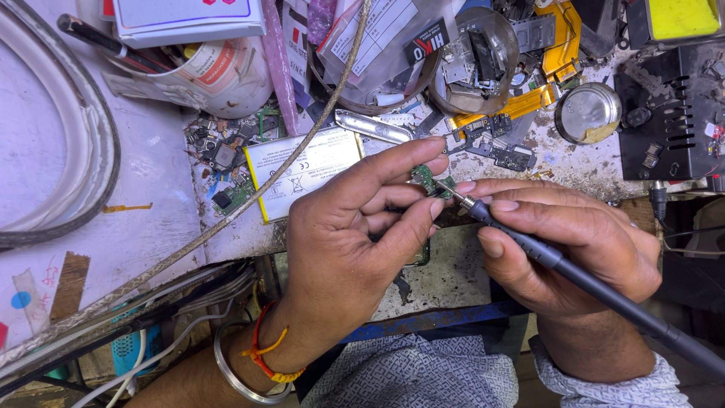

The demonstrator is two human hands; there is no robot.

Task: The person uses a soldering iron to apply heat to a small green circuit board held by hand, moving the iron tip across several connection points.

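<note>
Green board: a small green circuit board [432,180] is pinched just above the middle of the frame, between the thumb and fingertips of the left hand [355,242].
Left-hand grip: the fingers are closed on the board, thumb underneath and index finger arched over its upper edge; a metal bangle and an orange thread are worn at the wrist.
Iron: a dark grey soldering iron [574,276] is clamped in the right hand [574,249] like a pen, fingers wrapped together round the barrel.
Iron axis: the long axis is seen running from the lower right of the frame up and leftward, the metal tip ending at the board's right edge.
Key relation: the board lies to the upper left of the right hand's grip, in line with the iron; whether tip and board touch cannot be told. The left hand is the nearer, being on the board itself.
Behind the hands: a flat white battery [302,170] with a printed label lies left of centre on the worn bench.
Upper frame: a white cup [219,75] of tools, clear tubs of parts, an orange flex ribbon [529,102] and a round metal tin [587,113] are scattered along the top.
Right edge: a black unit [672,113] is placed at the upper right.
Left: a thick pale cable [83,128] is looped.
</note>
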